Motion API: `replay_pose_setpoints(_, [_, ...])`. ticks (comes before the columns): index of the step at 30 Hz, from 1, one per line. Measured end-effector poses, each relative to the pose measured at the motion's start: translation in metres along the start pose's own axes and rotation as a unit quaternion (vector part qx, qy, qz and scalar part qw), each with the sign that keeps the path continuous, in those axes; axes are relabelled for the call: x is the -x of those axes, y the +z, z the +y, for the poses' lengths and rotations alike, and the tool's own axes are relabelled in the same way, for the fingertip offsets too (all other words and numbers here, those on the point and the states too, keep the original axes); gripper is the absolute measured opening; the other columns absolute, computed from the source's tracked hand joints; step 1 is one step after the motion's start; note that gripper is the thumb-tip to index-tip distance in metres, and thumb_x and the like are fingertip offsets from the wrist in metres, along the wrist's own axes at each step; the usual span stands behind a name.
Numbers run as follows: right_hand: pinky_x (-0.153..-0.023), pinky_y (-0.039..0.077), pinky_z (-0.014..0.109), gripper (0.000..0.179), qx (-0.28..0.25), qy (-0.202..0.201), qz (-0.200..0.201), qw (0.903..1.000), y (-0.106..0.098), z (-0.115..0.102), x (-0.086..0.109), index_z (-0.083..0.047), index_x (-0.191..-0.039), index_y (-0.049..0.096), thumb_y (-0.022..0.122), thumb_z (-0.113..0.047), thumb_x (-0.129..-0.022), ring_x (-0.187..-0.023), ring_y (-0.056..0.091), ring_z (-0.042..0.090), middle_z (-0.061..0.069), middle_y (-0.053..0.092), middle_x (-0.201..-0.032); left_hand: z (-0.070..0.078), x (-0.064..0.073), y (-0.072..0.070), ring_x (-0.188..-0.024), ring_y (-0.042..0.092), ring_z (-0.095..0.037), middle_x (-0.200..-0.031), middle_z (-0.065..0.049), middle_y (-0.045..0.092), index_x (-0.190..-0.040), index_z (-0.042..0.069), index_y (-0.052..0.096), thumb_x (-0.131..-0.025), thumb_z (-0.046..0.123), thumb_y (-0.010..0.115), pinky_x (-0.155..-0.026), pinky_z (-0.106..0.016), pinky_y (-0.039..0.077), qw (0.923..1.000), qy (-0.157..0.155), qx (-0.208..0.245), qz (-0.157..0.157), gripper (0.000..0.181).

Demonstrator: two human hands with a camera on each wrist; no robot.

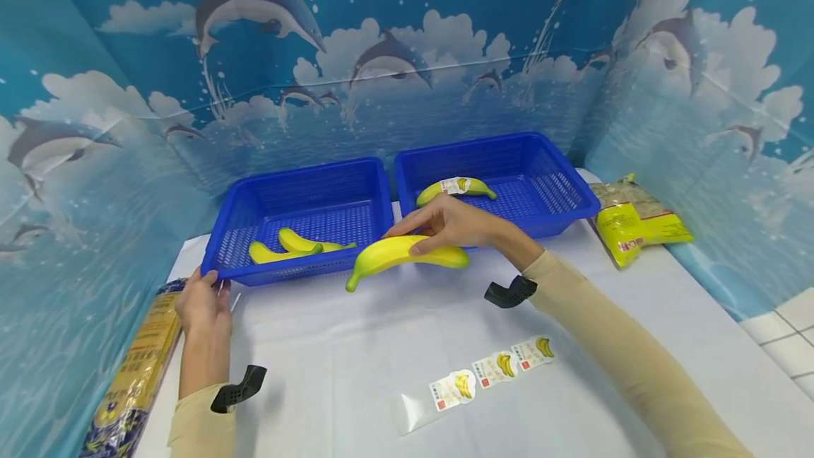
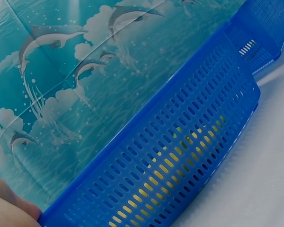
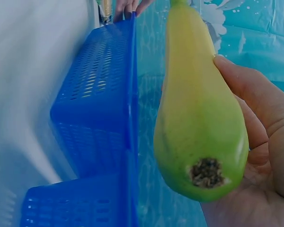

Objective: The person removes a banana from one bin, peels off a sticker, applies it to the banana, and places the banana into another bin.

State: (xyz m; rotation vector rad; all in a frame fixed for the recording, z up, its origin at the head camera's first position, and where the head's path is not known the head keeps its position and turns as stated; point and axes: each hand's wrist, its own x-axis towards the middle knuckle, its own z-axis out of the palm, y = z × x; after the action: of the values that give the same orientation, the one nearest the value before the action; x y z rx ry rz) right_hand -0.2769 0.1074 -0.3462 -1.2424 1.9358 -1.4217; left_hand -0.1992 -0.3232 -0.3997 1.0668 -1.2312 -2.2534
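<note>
My right hand [image 1: 454, 221] grips a yellow banana [image 1: 407, 254] with greenish ends, holding it above the table in front of the two baskets. The banana's dark blossom end faces the camera in the right wrist view. My left hand [image 1: 205, 306] holds the front left corner of the left blue basket [image 1: 254, 278], its fingers at the rim. Inside that basket lie two bananas, one in front [image 1: 280, 254] and one behind [image 1: 308, 242]. In the right blue basket [image 1: 540, 221] rests a banana [image 1: 432, 193] bearing a white label.
A clear strip with three banana stickers [image 1: 453, 391] lies on the white table [image 1: 318, 359]. At far right sits a yellow snack-like bag [image 1: 626, 232]; along the left edge lies a long yellow-and-blue packet [image 1: 143, 359]. A dolphin-print curtain [image 1: 381, 112] stands behind the baskets.
</note>
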Motion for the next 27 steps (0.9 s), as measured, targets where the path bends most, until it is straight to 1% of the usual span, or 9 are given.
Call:
replay_pose_setpoints(1, [-0.091,0.063,0.033,0.040,0.002,-0.002,0.001,1.0000,0.001,0.001,0.003,0.001,-0.138,0.072,0.078,-0.001,-0.098,-0.118,0.072,0.028,0.015,0.072,-0.139,0.000,0.000,0.000,-0.139,0.054,-0.013,-0.159,0.000,0.054,-0.160,0.018,0.053,-0.114,0.010,0.048,-0.119,-0.025,0.046,1.0000,-0.001,0.004,-0.001,0.047])
replay_pose_setpoints(4, [-0.095,0.064,0.036,0.042,-0.021,-0.005,-0.005,0.9998,0.006,0.006,0.012,0.004,-0.138,0.069,0.078,0.000,-0.098,-0.122,0.072,0.028,0.018,0.071,-0.139,0.000,0.000,0.000,-0.140,0.054,-0.013,-0.161,0.000,0.053,-0.161,0.018,0.052,-0.114,0.009,0.048,-0.119,-0.025,0.045,0.9999,0.000,0.009,-0.005,0.048])
replay_pose_setpoints(8, [-0.099,0.063,0.038,0.043,-0.048,0.001,-0.013,0.9988,0.014,0.014,0.024,0.006,-0.139,0.068,0.078,0.002,-0.097,-0.120,0.073,0.028,0.019,0.071,-0.138,0.001,0.002,-0.002,-0.140,0.053,-0.013,-0.161,0.000,0.053,-0.161,0.018,0.052,-0.113,0.008,0.048,-0.120,-0.025,0.045,0.9998,-0.004,0.018,-0.005,0.049])
replay_pose_setpoints(12, [-0.098,0.063,0.037,0.042,-0.043,0.005,-0.016,0.9989,0.022,0.021,0.036,0.006,-0.137,0.070,0.079,0.002,-0.096,-0.117,0.074,0.028,0.018,0.072,-0.137,0.001,0.002,-0.003,-0.140,0.053,-0.013,-0.161,0.001,0.052,-0.161,0.020,0.051,-0.113,0.009,0.049,-0.120,-0.025,0.044,0.9998,-0.008,0.017,-0.002,0.050])
replay_pose_setpoints(14, [-0.099,0.063,0.037,0.042,-0.047,0.009,-0.015,0.9987,0.026,0.025,0.041,0.007,-0.137,0.070,0.078,0.004,-0.096,-0.121,0.073,0.028,0.019,0.071,-0.138,0.001,0.002,-0.003,-0.141,0.052,-0.012,-0.162,0.002,0.051,-0.162,0.020,0.051,-0.113,0.010,0.050,-0.120,-0.025,0.044,0.9999,-0.007,0.012,-0.004,0.050])
replay_pose_setpoints(21, [-0.101,0.062,0.034,0.043,-0.055,0.040,0.001,0.9977,0.037,0.039,0.058,0.004,-0.137,0.070,0.080,0.002,-0.095,-0.124,0.071,0.028,0.015,0.073,-0.137,0.000,0.003,-0.001,-0.140,0.053,-0.013,-0.160,0.003,0.053,-0.161,0.020,0.052,-0.113,0.009,0.050,-0.121,-0.026,0.043,0.9998,-0.009,0.020,-0.003,0.048])
replay_pose_setpoints(27, [-0.104,0.060,0.035,0.043,-0.062,0.049,0.005,0.9968,0.045,0.052,0.064,0.004,-0.136,0.071,0.081,0.002,-0.094,-0.129,0.069,0.029,0.015,0.073,-0.137,0.000,0.003,-0.001,-0.142,0.052,-0.013,-0.162,0.001,0.051,-0.162,0.019,0.050,-0.114,0.010,0.049,-0.121,-0.026,0.044,0.9998,-0.007,0.014,-0.011,0.049])
